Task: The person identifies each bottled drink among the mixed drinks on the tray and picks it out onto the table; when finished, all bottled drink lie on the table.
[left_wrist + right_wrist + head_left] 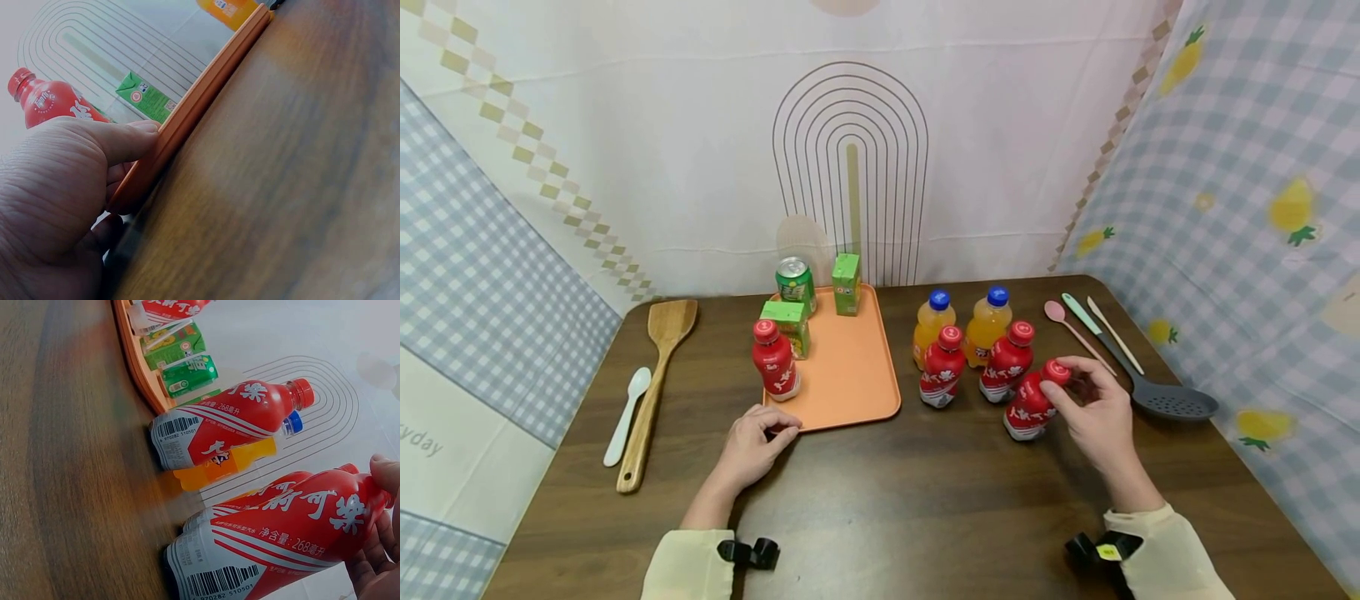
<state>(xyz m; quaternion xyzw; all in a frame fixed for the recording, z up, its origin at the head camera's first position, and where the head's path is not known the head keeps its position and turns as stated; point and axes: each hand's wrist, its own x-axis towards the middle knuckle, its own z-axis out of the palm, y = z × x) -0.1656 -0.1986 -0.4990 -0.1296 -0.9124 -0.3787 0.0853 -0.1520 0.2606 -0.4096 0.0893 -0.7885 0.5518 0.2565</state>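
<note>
My right hand [1099, 410] pinches a red cola bottle [294, 534] by its cap and neck, thumb on the near side. The base of that bottle is at or just above the table; I cannot tell which. Two more red bottles, one left [942, 367] and one middle [1006, 363], stand beside it. My left hand [749, 450] grips the orange tray [850, 367] at its front left corner, thumb on the rim [187, 119]. On the tray are a red bottle [775, 362], two green juice cartons, near [797, 332] and far [847, 287], and a green can [796, 282].
Two orange soda bottles, left [927, 318] and right [987, 323], stand behind the red ones. At right lie a slotted turner [1172, 400], a pink spoon [1067, 322] and a thin pale utensil [1112, 332]. A wooden spatula [658, 392] and white spoon [625, 421] lie at left.
</note>
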